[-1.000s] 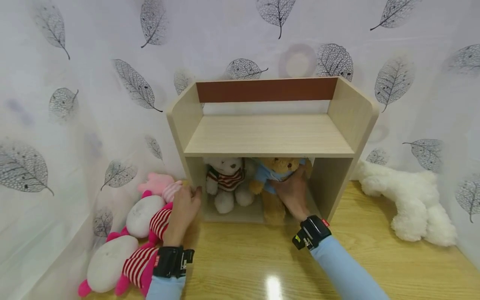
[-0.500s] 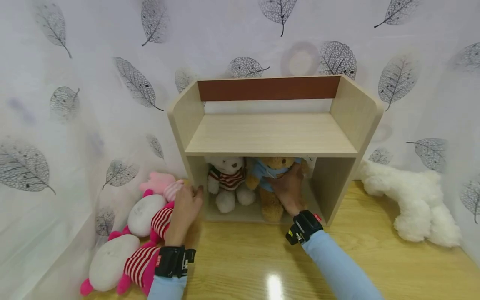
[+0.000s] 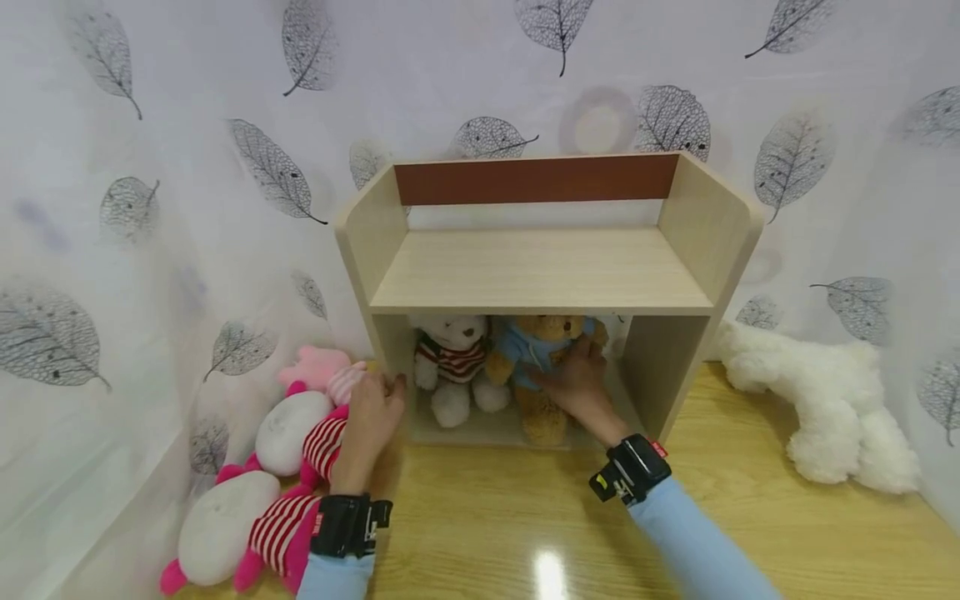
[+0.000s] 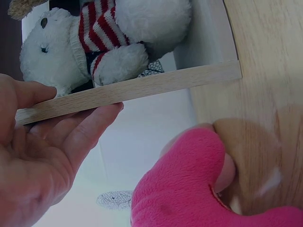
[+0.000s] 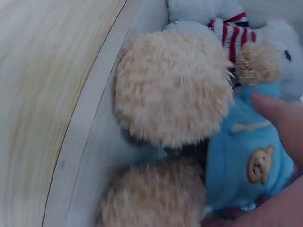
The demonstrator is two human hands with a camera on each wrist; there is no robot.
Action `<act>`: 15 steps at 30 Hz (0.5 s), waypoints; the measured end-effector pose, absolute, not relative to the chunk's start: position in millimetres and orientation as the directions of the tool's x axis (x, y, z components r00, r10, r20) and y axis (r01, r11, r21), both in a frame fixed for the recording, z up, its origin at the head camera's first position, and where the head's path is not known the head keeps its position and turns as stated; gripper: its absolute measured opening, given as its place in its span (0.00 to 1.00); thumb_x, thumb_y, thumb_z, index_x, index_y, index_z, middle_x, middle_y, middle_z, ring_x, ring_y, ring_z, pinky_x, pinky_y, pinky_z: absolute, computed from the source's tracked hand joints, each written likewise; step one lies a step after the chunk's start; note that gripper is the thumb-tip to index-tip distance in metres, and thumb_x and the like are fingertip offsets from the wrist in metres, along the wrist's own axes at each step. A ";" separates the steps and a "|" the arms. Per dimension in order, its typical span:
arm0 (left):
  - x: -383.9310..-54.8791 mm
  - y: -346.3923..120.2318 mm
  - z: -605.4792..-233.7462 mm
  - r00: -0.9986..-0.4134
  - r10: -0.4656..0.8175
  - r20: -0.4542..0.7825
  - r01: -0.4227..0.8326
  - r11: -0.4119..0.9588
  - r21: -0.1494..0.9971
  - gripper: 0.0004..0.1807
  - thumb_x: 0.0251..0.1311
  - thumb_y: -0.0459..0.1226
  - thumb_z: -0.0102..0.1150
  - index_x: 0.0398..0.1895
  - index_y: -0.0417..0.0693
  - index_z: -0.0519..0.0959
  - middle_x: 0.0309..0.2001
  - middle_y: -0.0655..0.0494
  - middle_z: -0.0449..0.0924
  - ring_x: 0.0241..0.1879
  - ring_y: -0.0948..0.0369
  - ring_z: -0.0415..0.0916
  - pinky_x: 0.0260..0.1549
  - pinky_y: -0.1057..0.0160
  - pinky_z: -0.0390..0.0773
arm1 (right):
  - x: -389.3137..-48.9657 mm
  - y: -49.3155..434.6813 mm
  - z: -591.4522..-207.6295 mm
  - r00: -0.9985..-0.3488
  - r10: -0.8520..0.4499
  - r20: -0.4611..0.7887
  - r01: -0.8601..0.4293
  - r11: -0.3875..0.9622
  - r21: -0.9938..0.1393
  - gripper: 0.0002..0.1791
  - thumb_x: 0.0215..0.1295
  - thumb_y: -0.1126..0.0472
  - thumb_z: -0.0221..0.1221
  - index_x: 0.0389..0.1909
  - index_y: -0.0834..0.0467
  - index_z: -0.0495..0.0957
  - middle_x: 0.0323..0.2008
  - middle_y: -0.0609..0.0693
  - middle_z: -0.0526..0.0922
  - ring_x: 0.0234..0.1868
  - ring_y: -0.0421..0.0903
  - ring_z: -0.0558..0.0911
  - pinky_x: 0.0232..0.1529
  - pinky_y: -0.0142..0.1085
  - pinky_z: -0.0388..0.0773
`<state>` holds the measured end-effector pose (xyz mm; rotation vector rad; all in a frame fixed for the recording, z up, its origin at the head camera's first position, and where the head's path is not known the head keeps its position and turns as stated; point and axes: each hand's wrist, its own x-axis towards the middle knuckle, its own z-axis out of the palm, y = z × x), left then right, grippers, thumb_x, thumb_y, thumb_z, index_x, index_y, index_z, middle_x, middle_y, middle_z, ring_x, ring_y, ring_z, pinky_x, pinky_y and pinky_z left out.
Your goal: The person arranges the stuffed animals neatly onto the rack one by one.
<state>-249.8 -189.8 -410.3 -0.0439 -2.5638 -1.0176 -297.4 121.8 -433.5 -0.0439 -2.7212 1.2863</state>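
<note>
A brown teddy bear in a blue hoodie sits in the lower compartment of a small wooden shelf. My right hand holds it by the body, the thumb across the hoodie's front and the fingers at its other side; in the right wrist view its feet face the camera. To its left sits a white teddy bear in a red-and-white striped sweater. My left hand grips the front edge of the shelf's left side panel, thumb inside and fingers outside. The upper board hides the tops of both bears' heads.
Pink plush toys in striped clothes, two with white faces, lie left of the shelf near my left forearm. A fluffy white plush lies to the right on the wooden table. A leaf-patterned curtain hangs behind.
The brown bear has shifted slightly left, closer to the white bear. My right hand has slid lower on its body, uncovering more of the hoodie. The left hand stays on the panel.
</note>
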 end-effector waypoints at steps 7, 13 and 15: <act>-247.6 -188.6 -410.8 -0.929 -0.115 0.352 0.153 0.747 0.647 0.20 0.69 0.36 0.55 0.16 0.41 0.69 0.22 0.47 0.71 0.26 0.52 0.69 0.28 0.54 0.70 | -263.8 150.9 -438.8 -0.996 -0.080 0.034 -0.083 0.778 -0.623 0.65 0.58 0.39 0.70 0.82 0.58 0.36 0.74 0.77 0.48 0.74 0.79 0.53 0.67 0.73 0.59; -248.2 -188.4 -410.6 -0.924 -0.116 0.366 0.161 0.748 0.644 0.20 0.70 0.36 0.54 0.17 0.42 0.69 0.24 0.44 0.73 0.28 0.50 0.71 0.30 0.50 0.73 | -252.4 155.2 -440.5 -0.981 -0.192 -0.023 -0.146 0.815 -0.561 0.67 0.55 0.37 0.72 0.82 0.57 0.39 0.74 0.78 0.52 0.70 0.81 0.58 0.65 0.71 0.63; -248.8 -188.2 -411.2 -0.922 -0.117 0.369 0.162 0.749 0.643 0.20 0.69 0.36 0.55 0.17 0.42 0.69 0.24 0.43 0.74 0.28 0.49 0.72 0.31 0.49 0.73 | -251.9 152.9 -441.0 -0.979 -0.205 0.001 -0.170 0.810 -0.561 0.66 0.54 0.39 0.74 0.82 0.58 0.41 0.74 0.77 0.54 0.70 0.81 0.60 0.65 0.72 0.63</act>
